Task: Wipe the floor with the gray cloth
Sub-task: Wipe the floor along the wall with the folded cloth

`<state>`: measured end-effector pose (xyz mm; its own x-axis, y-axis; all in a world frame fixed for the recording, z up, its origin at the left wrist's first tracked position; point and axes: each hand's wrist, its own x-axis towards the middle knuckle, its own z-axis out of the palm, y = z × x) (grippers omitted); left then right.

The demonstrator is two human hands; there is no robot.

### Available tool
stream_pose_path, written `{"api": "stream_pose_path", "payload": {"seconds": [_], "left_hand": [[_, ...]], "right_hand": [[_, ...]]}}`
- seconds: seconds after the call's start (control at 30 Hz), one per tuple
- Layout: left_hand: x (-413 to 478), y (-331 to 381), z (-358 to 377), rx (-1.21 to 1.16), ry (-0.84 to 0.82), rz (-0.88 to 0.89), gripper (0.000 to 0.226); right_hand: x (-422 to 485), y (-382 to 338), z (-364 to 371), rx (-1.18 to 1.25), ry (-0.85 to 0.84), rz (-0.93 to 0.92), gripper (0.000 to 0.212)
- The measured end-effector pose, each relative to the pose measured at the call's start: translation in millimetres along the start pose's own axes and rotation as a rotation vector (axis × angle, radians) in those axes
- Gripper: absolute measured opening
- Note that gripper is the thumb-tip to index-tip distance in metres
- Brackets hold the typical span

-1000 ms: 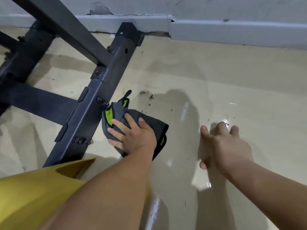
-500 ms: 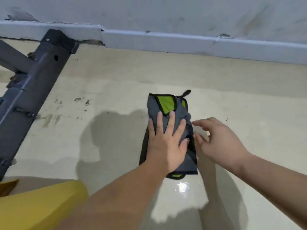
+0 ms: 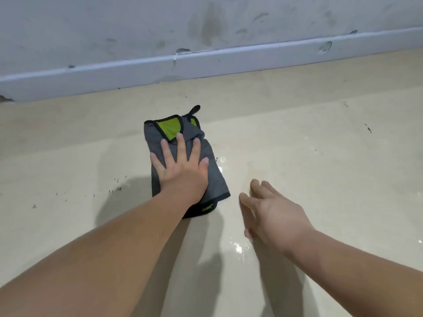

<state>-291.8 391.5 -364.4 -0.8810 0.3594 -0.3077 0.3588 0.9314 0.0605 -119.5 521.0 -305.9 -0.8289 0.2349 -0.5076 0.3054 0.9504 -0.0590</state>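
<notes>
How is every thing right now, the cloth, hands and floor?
gray cloth: folded, flat on the floor.
left hand: open, pressing on the cloth.
right hand: open, beside the cloth, not touching.
floor: shiny wet patches, dark specks.
wall: scuffed, stained.

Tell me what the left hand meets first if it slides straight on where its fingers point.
Probably the baseboard. The left hand presses the cloth, fingers toward the wall, and only bare floor shows between cloth and baseboard.

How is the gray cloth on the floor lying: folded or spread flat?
Folded. The gray cloth with black edging and green patches shows layers: a second edge sticks out beneath its near end.
</notes>
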Motion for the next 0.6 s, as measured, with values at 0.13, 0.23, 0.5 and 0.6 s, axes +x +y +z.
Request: {"api": "stream_pose_path", "payload": {"seconds": [0.13,0.23,0.5,0.6], "left_hand": [[29.5,26.7,-14.6,-0.021,-0.073,0.097,0.059],[28.4,62.9,-13.4,0.006,-0.081,0.196,0.060],[-59.6,62.6,34.4,0.154,0.069,1.147,0.054],[-36.4,53.6,23.3,0.253,0.091,1.129,0.055]], "right_hand": [[3.9,5.6,4.0,0.081,-0.098,-0.037,0.081],[3.0,14.7,-3.7,0.299,-0.119,-0.064,0.061],[-84.1,53.4,-1.3,0.375,0.311,0.088,0.022],[-105.4,64.5,18.2,0.367,0.240,0.067,0.027]]}}
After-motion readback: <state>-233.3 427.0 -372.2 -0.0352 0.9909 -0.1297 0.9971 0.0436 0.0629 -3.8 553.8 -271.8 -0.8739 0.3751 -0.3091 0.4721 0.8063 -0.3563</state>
